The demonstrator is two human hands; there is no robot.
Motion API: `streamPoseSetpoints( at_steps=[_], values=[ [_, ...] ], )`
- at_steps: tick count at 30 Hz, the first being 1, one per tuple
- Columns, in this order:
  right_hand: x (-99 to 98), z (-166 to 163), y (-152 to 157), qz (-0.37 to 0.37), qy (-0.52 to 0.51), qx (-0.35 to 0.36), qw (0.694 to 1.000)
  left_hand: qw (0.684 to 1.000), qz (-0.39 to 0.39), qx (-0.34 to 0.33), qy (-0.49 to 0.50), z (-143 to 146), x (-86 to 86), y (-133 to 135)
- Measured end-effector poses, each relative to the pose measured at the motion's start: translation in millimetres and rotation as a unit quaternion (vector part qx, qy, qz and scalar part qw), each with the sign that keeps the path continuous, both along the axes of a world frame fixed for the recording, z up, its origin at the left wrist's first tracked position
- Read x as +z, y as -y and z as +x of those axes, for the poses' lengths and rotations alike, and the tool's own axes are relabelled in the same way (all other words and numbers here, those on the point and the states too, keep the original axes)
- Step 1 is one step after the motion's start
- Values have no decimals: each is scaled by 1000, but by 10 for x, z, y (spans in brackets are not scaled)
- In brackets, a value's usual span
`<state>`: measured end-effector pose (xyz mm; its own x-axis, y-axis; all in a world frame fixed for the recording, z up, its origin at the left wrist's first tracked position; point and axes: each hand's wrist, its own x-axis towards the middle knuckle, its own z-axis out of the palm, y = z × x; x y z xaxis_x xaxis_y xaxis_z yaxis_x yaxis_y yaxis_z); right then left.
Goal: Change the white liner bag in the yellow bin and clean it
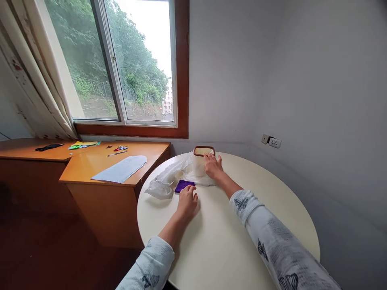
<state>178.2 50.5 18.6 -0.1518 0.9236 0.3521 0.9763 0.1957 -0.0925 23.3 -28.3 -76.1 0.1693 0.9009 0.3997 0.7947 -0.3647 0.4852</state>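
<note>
A white, box-like container (198,166) with a brown rim stands upright toward the far side of the round table. My right hand (213,166) is against its right side, fingers stretched out and thumb apart, not wrapped round it. A small folded purple cloth (183,185) lies flat in front of the container. Over its near right edge are the fingertips of my left hand (187,200), loosely bent with the thumb apart; whether they press on it I cannot tell. A crumpled clear plastic bag (165,186) spreads left of the container and partly under or behind it.
The round cream table (229,237) reaches close to the wall. At its left is a wooden desk (99,201) holding white paper sheets (122,168), a pen (117,153), coloured sheets (84,144) and a black item (50,147). A wall socket (274,142) is at right.
</note>
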Motion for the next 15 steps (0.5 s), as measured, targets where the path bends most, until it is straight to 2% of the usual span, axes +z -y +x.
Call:
streamPoseSetpoints(
  at_steps=[7, 15],
  values=[
    [117, -66, -95, 23, -8, 2, 1000, 999, -28, 17, -22, -76, -49, -26],
    [124, 100, -102, 15, -48, 23, 998, 998, -45, 20, -37, -109, -12, 3]
  ],
)
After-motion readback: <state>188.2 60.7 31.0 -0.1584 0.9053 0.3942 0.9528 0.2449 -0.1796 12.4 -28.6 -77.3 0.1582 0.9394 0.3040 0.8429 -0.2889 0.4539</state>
